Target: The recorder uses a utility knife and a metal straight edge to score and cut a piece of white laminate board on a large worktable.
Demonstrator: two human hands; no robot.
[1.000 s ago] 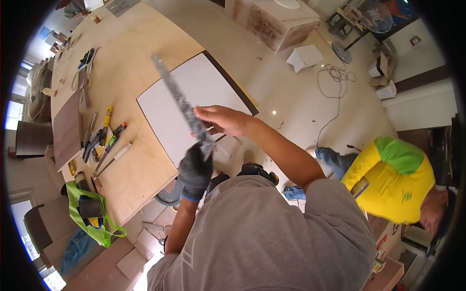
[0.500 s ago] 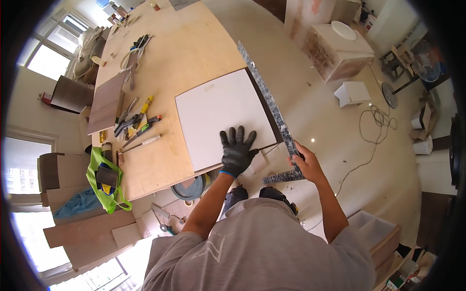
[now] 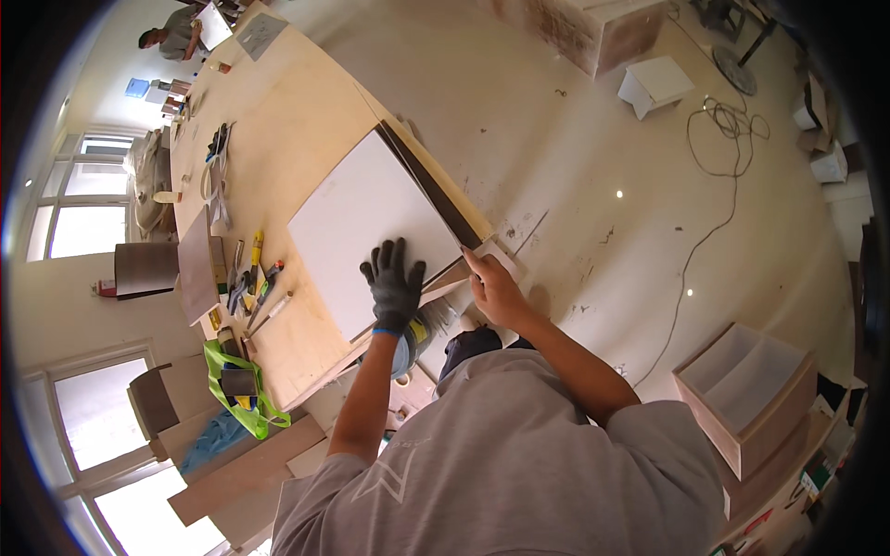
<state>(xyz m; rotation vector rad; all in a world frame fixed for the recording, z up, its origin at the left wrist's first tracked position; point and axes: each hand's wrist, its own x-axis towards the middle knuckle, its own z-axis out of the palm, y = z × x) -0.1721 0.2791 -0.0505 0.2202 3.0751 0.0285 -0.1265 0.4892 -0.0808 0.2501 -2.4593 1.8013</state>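
Observation:
A white square panel [image 3: 366, 218] lies on the plywood worktop, with a dark board [image 3: 431, 185] showing along its right side. My left hand [image 3: 396, 292], in a black glove with a blue cuff, presses flat on the panel's near part, fingers spread. Bare, my right hand [image 3: 496, 289] is at the panel's near right corner. Its index finger stretches to the dark edge while the other fingers curl in. Whatever those curled fingers hold, if anything, is hidden.
Left of the panel lie several hand tools [image 3: 255, 283]. A green bag [image 3: 243, 389] hangs at the worktop's left edge. A person [image 3: 176, 37] stands beyond the far end. Cable [image 3: 732, 139] lies coiled on the floor at right, and a divided wooden box [image 3: 746, 394] stands nearer.
The speckled L-shaped square has left my right hand and is out of view. That hand has moved to the panel's corner. The view has shifted, and a person shows at far left.

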